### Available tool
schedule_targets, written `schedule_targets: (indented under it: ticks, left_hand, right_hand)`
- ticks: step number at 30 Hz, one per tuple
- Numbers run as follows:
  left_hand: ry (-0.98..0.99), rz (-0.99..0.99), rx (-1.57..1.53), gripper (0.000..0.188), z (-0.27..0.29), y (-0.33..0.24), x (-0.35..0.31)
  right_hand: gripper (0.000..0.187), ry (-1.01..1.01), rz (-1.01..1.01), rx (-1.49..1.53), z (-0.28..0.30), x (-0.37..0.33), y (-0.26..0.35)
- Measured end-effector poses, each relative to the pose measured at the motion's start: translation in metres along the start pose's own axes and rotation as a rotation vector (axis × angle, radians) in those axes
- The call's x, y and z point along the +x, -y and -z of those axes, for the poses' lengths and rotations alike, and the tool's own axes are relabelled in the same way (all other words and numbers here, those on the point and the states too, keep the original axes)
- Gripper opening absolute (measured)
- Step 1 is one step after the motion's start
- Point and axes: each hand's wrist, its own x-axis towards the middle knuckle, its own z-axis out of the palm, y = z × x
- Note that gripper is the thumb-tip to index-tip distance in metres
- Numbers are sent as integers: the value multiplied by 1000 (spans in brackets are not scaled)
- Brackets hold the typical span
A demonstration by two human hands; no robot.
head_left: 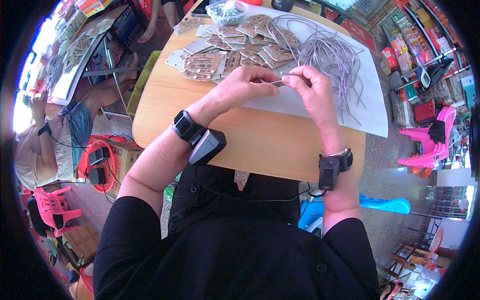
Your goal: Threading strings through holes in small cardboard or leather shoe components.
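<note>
Above the table, my left hand (245,87) and my right hand (312,90) meet with fingers closed. Both pinch a thin brownish-grey piece (274,83), seen almost edge-on; it looks like one of the cards, though fingers hide most of it. A small white dot shows just above it. Beyond my hands lies a heap of brown printed cards (205,63), several with round white studs. Right of the heap, a loose tangle of grey cords (332,55) spreads over a white sheet (367,112).
A clear plastic bowl (226,12) with small pieces stands at the table's far edge, near a dark round object (283,4). The wooden table's (240,142) near edge is before my lap. Another person (55,140) sits left. Pink chairs (432,140) stand right, a blue stool (385,204) nearby.
</note>
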Motion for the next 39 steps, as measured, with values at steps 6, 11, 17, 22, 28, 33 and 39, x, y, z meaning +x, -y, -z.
schedule_targets:
  ticks: [6, 11, 17, 22, 28, 33, 39]
  left_hand:
    - [-33, 69, -51, 46, -2, -4, -3]
    - [-65, 96, -57, 44, -3, -7, -2]
    - [-17, 41, -37, 39, 0, -7, -2]
    - [26, 31, -29, 36, -2, -2, -1]
    - [39, 12, -107, 35, -1, -5, -2]
    - [-28, 11, -121, 39, 1, -7, -2]
    - [-34, 40, -114, 45, -1, -4, 0]
  right_hand:
    - [15, 18, -31, -42, 1, 1, -2]
    - [15, 62, -54, 107, 2, 1, 1]
    - [16, 84, -94, 162, 0, 0, -2]
    - [15, 67, -113, 110, 1, 1, -5]
    - [16, 27, -81, 154, 0, 2, -9]
    - [15, 159, -119, 197, 3, 0, 1]
    - [17, 116, -102, 172, -2, -2, 3]
